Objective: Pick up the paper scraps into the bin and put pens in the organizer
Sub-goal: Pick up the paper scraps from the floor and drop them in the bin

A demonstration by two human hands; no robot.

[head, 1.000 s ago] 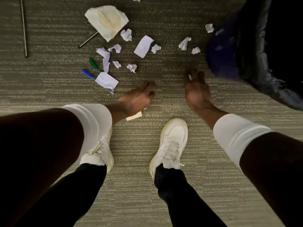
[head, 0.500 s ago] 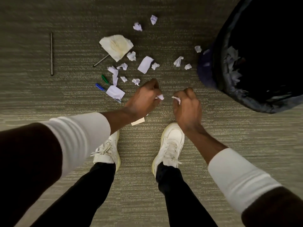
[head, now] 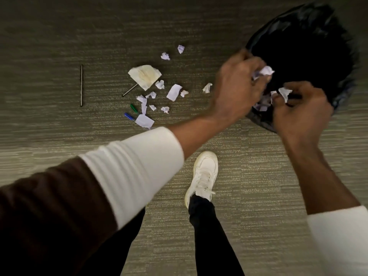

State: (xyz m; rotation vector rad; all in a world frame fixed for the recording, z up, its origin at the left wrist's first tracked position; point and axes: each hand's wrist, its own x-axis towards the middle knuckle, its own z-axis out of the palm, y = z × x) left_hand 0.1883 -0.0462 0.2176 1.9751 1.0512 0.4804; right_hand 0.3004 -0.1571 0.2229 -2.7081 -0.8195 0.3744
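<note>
Both hands are over the near rim of the black-lined bin [head: 342, 36] at the upper right. My left hand [head: 237, 90] pinches a crumpled paper scrap [head: 265, 71] at its fingertips. My right hand [head: 298, 114] grips another white scrap [head: 285, 93]. More scraps lie inside the bin below the hands. Several paper scraps [head: 174, 92] stay scattered on the carpet to the left, with a large stained sheet [head: 145, 75]. A green pen [head: 134, 108] and a blue pen [head: 129, 116] lie partly under scraps. A dark pen [head: 129, 90] pokes out from under the stained sheet.
A thin dark pen or rod [head: 81, 85] lies alone on the grey-green carpet at the left. My white shoe [head: 204, 174] stands below the hands. No organizer is in view.
Both hands closed on scraps near my feet, then rose and swung right to the bin's rim. The view turned right, so the bin now shows more fully.
</note>
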